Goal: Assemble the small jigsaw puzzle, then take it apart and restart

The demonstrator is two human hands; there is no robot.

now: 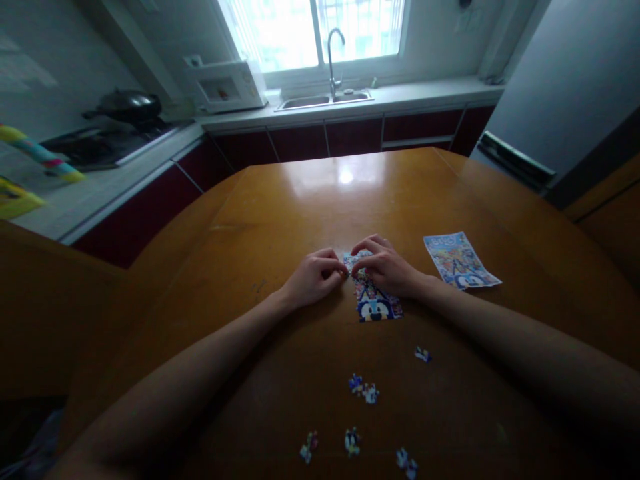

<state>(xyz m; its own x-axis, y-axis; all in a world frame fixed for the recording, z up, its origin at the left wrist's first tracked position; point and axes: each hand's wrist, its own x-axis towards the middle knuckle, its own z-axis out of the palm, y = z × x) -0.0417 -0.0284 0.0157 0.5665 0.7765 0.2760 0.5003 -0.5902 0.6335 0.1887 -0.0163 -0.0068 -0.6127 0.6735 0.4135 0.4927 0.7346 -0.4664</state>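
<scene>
A small, partly joined jigsaw puzzle (374, 303) with a blue cartoon figure lies on the wooden table (280, 220). My left hand (314, 277) rests at its upper left edge, fingers curled and pinched against the pieces. My right hand (384, 265) covers its top part, fingers bent and pressing down on the pieces. The fingertips of both hands meet at the puzzle's upper edge. Several loose puzzle pieces (364, 389) lie scattered nearer to me.
A printed picture card (460, 260) lies to the right of the puzzle. Behind the table runs a kitchen counter with a sink and tap (330, 83), a microwave (227, 85) and a wok on a stove (129, 107). A grey fridge (565, 87) stands at right.
</scene>
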